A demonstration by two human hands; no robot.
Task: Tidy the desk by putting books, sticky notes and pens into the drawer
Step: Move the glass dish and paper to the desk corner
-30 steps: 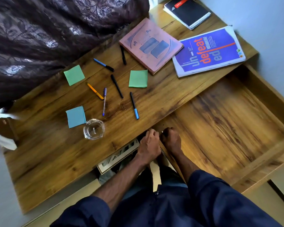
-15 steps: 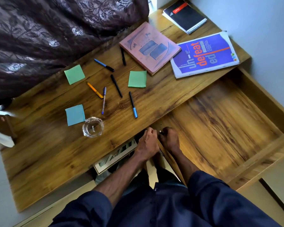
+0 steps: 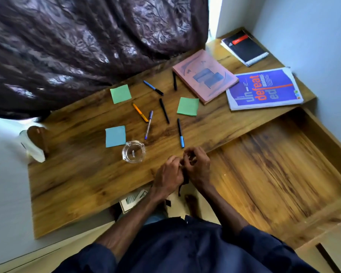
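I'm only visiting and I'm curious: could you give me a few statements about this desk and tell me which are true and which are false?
1. The drawer stands open, with nothing visible inside. True.
2. All three sticky pads are green. False: one, the blue sticky pad, lies near the glass dish.
3. The pink book is in the drawer. False: the pink book lies on the desk, next to the purple book.
4. The orange pen lies on the desk. True.
5. The left hand and right hand are close together at the desk's front edge. True.
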